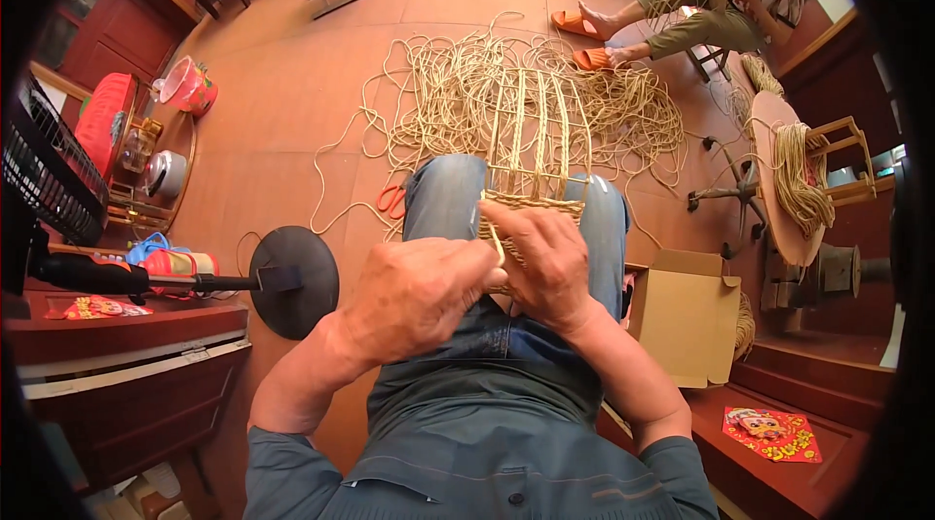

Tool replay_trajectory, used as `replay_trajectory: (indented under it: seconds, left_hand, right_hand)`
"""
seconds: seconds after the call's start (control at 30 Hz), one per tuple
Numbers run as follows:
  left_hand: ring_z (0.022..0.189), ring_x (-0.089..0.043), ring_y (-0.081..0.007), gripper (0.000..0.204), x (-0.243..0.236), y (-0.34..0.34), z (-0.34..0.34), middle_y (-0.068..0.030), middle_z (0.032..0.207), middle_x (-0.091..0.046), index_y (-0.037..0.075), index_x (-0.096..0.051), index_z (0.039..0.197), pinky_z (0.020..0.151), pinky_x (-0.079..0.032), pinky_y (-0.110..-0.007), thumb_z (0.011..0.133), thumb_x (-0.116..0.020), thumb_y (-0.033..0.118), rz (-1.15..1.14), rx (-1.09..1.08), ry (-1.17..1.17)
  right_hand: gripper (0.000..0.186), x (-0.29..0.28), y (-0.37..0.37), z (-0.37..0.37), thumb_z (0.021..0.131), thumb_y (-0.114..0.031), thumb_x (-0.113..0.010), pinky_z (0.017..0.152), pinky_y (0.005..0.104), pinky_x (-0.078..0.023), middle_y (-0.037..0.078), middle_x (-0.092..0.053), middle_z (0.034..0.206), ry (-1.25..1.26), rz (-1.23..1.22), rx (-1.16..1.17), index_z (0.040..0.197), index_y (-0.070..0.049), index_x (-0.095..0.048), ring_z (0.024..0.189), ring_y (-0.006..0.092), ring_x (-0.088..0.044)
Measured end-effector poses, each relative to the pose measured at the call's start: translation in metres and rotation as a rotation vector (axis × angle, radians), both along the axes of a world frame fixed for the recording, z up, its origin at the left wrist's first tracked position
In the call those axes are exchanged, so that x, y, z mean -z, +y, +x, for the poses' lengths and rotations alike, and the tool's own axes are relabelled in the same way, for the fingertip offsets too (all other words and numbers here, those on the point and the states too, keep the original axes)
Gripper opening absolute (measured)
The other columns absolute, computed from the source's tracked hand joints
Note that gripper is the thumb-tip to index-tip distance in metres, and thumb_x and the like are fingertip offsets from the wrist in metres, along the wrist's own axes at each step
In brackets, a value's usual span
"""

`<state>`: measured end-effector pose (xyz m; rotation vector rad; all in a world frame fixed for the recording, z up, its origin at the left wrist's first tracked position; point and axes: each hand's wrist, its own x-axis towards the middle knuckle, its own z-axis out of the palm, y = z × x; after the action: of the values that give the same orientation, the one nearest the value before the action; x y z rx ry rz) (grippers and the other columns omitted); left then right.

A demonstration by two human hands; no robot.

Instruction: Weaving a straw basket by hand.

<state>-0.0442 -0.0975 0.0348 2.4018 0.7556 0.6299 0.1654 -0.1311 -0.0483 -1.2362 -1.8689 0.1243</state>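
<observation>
A woven straw-coloured cord piece [538, 201] on a thin frame lies across my lap. Its far part has long lengthwise strands [542, 121] with gaps between them; the near part is densely woven. My left hand [414, 291] is closed, thumb and fingers pinching a pale cord strand [500, 245] at the near end of the weave. Close beside it, my right hand [550, 262] is closed on the woven piece, its fingers bent over the dense part. My hands hide much of the near end.
A large tangle of cord [443, 96] spreads over the floor ahead. Red-handled scissors [392, 201] lie by my left knee. An open cardboard box [685, 315] stands at right, a black round stand base [293, 281] at left. Another person [726, 9] sits at far right, holding cord.
</observation>
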Motion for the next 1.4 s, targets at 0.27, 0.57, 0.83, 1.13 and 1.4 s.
replay_trajectory:
  seconds: [0.27,0.57,0.83,1.13,1.4]
  left_hand:
    - [0.091,-0.07,-0.0283,0.016,0.011,-0.003,-0.009,-0.0108,0.102,-0.073,-0.001,-0.074,0.115,0.081,-0.055,-0.04,0.1,-0.069,0.002,0.464,-0.485,-0.416]
    - [0.092,-0.069,-0.0309,0.031,0.097,0.016,0.04,-0.0122,0.103,-0.072,0.004,-0.072,0.125,0.083,-0.056,-0.041,0.095,-0.073,-0.003,0.329,-0.456,-0.293]
    - [0.096,-0.065,-0.0262,0.048,0.102,0.009,0.036,-0.0094,0.111,-0.067,0.001,-0.069,0.139,0.085,-0.055,-0.039,0.091,-0.066,0.004,0.604,-0.391,-0.002]
    - [0.081,-0.062,-0.0178,0.053,0.082,-0.008,0.056,-0.0047,0.094,-0.059,-0.004,-0.06,0.145,0.068,-0.052,-0.031,0.094,-0.061,0.012,0.588,-0.439,0.414]
    - [0.065,-0.066,-0.0315,0.042,0.07,0.012,0.052,-0.0143,0.067,-0.061,-0.006,-0.059,0.136,0.067,-0.051,-0.045,0.1,-0.067,0.013,-0.317,-0.374,-0.134]
  right_hand:
    - [0.026,-0.01,0.022,0.021,0.115,-0.024,-0.061,0.06,0.0207,-0.044,-0.004,-0.069,0.087,0.683,-0.557,-0.031,0.109,-0.002,-0.074,0.072,0.0017,-0.057]
    - [0.024,-0.013,0.012,0.033,0.113,-0.023,-0.064,0.056,0.0182,-0.044,-0.002,-0.071,0.087,0.887,-0.667,0.004,0.112,-0.002,-0.075,0.065,0.0024,-0.058]
    - [0.023,-0.022,0.021,0.034,0.112,-0.023,-0.066,0.054,0.0164,-0.046,-0.001,-0.075,0.091,0.918,-0.615,0.053,0.114,-0.002,-0.075,0.066,0.0003,-0.06]
    - [0.025,-0.046,0.051,0.016,0.106,-0.015,-0.072,0.065,0.02,-0.05,0.001,-0.077,0.098,0.702,-0.541,0.02,0.128,-0.002,-0.075,0.075,0.0038,-0.063]
    - [0.044,0.005,0.014,0.074,0.1,-0.009,-0.077,0.09,0.0281,-0.055,0.006,-0.072,0.114,0.718,-0.331,0.223,0.141,-0.003,-0.064,0.1,0.0106,-0.067]
